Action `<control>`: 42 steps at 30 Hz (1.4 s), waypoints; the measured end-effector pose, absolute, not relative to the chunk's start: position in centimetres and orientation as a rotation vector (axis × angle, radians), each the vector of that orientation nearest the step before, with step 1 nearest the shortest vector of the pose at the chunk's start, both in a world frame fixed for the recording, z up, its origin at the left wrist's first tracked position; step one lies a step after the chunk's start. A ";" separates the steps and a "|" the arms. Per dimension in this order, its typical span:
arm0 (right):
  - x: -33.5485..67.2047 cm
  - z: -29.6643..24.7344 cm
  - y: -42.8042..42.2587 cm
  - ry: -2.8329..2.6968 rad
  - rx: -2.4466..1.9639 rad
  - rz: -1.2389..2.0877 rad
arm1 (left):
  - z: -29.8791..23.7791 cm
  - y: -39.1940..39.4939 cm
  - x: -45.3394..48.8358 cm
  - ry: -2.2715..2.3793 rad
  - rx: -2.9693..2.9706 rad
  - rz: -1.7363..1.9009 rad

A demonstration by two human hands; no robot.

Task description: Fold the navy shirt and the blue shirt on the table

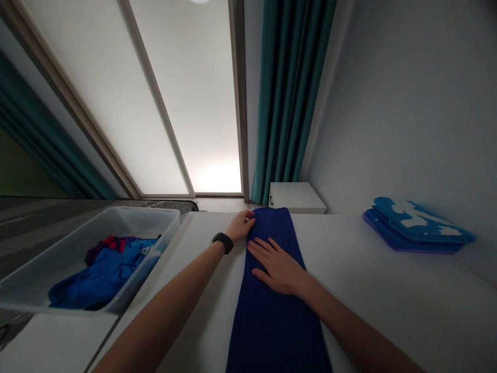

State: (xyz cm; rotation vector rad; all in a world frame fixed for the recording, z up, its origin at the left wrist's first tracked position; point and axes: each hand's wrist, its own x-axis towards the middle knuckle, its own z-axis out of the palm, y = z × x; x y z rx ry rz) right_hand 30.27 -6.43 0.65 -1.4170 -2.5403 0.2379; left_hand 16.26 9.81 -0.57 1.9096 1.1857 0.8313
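Observation:
A long strip of dark blue folded cloth, probably a garment, lies flat on the white table. It runs from the near edge of the view to the table's far edge. My left hand, with a black watch at its wrist, is at the cloth's far left edge. Its curled thumb and fingers pinch that edge. Flat on top of the cloth, just nearer to me, rests my right hand, palm down with fingers stretched out. The near end of the cloth runs out of view.
Left of the table's middle stands a clear plastic bin with crumpled blue and red clothes inside. A stack of folded blue clothes lies at the right by the wall. Beyond the far edge are a white cabinet and a teal curtain.

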 end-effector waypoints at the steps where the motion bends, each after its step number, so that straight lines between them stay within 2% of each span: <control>1: 30.3 0.7 -6.5 -2.542 -1.419 0.237 | -0.5 9.9 16.5 1.194 1.925 0.839; 18: 30.2 0.7 -6.5 -2.535 -1.427 0.237 | -1.8 13.6 19.2 1.369 1.916 0.837; 33: 30.2 0.7 -6.5 -2.540 -1.421 0.267 | -0.4 11.8 15.2 1.082 2.273 0.911; 37: 30.2 0.5 -6.4 -2.530 -1.419 0.267 | -0.5 10.5 14.0 0.802 2.469 0.707; 42: 30.3 0.3 -6.2 -2.539 -1.402 0.267 | -1.7 9.9 13.6 0.833 2.693 0.337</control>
